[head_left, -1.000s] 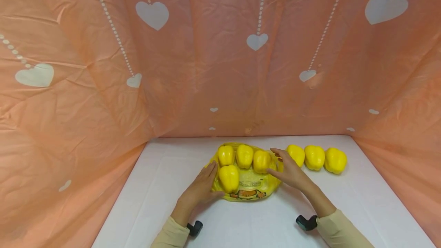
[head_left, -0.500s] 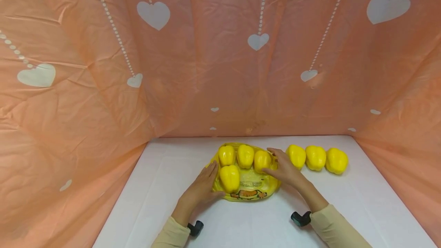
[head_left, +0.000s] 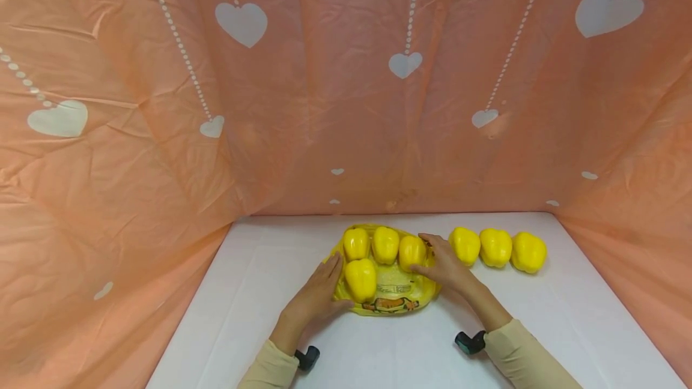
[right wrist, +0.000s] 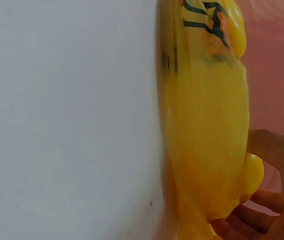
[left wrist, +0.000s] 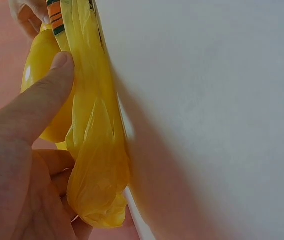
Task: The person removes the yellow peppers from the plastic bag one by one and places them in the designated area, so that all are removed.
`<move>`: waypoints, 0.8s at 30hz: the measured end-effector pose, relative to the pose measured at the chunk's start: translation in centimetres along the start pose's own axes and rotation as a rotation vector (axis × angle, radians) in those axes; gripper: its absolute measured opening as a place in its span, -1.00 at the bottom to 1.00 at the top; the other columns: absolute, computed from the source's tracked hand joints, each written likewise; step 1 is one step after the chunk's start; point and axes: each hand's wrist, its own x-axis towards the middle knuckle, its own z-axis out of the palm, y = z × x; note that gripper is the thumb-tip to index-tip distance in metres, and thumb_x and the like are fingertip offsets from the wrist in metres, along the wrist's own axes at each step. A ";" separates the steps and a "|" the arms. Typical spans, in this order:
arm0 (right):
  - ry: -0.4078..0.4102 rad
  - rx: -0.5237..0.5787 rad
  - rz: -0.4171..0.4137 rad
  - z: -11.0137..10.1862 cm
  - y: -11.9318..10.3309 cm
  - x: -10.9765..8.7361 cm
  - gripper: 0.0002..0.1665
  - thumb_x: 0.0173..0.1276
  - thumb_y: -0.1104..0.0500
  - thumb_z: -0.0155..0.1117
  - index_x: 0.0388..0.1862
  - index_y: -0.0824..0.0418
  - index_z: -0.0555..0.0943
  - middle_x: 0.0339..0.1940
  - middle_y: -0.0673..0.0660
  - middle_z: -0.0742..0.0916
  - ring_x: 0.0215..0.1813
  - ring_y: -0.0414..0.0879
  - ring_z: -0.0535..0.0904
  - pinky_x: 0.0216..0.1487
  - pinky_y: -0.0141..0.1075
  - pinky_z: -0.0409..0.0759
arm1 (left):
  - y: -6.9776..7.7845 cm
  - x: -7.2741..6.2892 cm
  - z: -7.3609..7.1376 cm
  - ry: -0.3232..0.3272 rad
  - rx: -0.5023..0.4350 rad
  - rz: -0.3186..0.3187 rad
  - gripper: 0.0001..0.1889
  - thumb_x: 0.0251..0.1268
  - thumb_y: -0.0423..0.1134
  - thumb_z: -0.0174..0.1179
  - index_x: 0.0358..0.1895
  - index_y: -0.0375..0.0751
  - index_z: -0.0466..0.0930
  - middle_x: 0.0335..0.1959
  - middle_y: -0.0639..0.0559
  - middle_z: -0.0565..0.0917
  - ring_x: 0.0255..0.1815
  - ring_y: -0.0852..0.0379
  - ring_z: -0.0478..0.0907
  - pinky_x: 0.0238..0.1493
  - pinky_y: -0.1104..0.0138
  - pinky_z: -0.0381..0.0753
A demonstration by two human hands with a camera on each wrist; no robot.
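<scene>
A yellow plastic bag (head_left: 397, 304) with printed pictures lies on the white table in the head view. On it sit yellow bell peppers: a back row with a left one (head_left: 356, 244), a middle one (head_left: 385, 245) and a right one (head_left: 411, 253), plus a front-left one (head_left: 360, 280). My left hand (head_left: 316, 293) rests against the bag's left side, fingers extended, thumb by the front-left pepper. With thumb and fingers spread around it, my right hand (head_left: 451, 266) holds the right pepper. The wrist views show the bag's side folds (left wrist: 94, 145) and its smooth right part (right wrist: 207, 110).
Right of the bag, three more yellow bell peppers stand in a row, the middle one (head_left: 495, 248) among them. The white table (head_left: 259, 281) meets a pink-orange curtain (head_left: 303, 107) with white hearts at its back and sides. A black device (head_left: 469, 343) sits at each wrist.
My right hand has moved slightly left, closing in around the right pepper on the bag. The left hand and the peppers look unmoved.
</scene>
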 end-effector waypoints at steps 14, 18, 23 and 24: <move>-0.003 -0.025 0.019 0.3 0.5 0.1 0.01 0.34 0.01 0.64 0.56 0.44 0.35 0.45 0.47 0.53 0.44 0.40 0.46 0.52 0.32 0.46 | 0.1 0.0 0.0 0.002 -0.006 -0.002 0.12 0.39 0.08 0.47 0.71 -0.46 -0.02 0.77 -0.29 -0.02 0.78 -0.19 -0.03 0.78 -0.03 -0.01; 0.012 -0.025 0.000 0.3 0.5 0.1 -0.02 0.33 0.03 0.64 0.55 0.43 0.38 0.41 0.46 0.56 0.40 0.38 0.49 0.49 0.30 0.49 | 0.1 0.1 0.0 -0.001 -0.001 -0.006 0.11 0.40 0.09 0.45 0.72 -0.45 -0.03 0.78 -0.28 -0.03 0.79 -0.18 -0.05 0.78 -0.01 -0.03; 0.014 -0.001 -0.005 0.1 0.3 -0.1 -0.05 0.34 0.04 0.63 0.54 0.41 0.40 0.42 0.46 0.55 0.41 0.39 0.49 0.49 0.32 0.49 | 0.0 0.0 0.0 -0.002 -0.009 -0.004 0.11 0.39 0.08 0.47 0.72 -0.45 -0.02 0.78 -0.28 -0.03 0.78 -0.20 -0.04 0.78 -0.04 -0.02; 0.013 0.006 -0.005 0.0 0.3 -0.2 -0.05 0.35 0.03 0.63 0.54 0.41 0.40 0.42 0.46 0.55 0.42 0.39 0.48 0.49 0.32 0.48 | 0.0 0.0 0.1 -0.002 -0.011 -0.003 0.11 0.39 0.07 0.47 0.72 -0.45 -0.02 0.78 -0.28 -0.02 0.78 -0.21 -0.04 0.78 -0.04 -0.01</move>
